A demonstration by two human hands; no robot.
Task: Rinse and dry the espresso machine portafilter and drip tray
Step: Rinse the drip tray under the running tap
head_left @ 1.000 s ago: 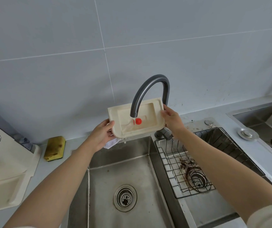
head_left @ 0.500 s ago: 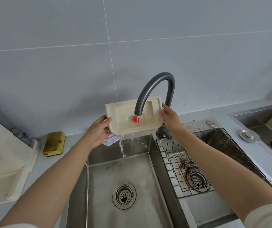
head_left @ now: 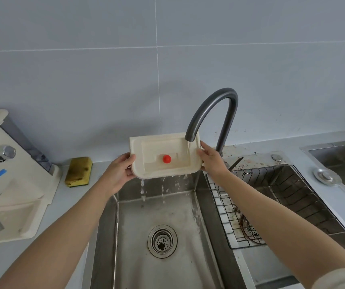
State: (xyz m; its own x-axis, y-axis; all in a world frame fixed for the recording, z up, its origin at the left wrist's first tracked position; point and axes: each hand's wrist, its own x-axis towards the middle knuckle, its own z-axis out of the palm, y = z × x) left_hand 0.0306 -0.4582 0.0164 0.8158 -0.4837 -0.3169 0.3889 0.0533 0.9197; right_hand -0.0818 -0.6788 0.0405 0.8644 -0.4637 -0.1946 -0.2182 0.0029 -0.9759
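Observation:
A cream drip tray (head_left: pixel 157 149) with a red float button (head_left: pixel 166 159) is held tilted toward me above the back of the left sink basin (head_left: pixel 167 257). My left hand (head_left: pixel 118 173) grips its left edge and my right hand (head_left: pixel 210 160) grips its right edge. Water runs from the grey faucet (head_left: pixel 213 113) onto the tray's right side and drips off its lower edge into the basin. No portafilter is in view.
The cream espresso machine (head_left: pixel 11 184) stands on the counter at left, with a yellow sponge (head_left: pixel 78 172) beside it. A wire rack (head_left: pixel 271 205) sits in the stained right basin. A second sink (head_left: pixel 338 157) lies at far right.
The tray has shifted left under the faucet, so the stream now lands near its right end instead of the middle. More water spills off its lower edge.

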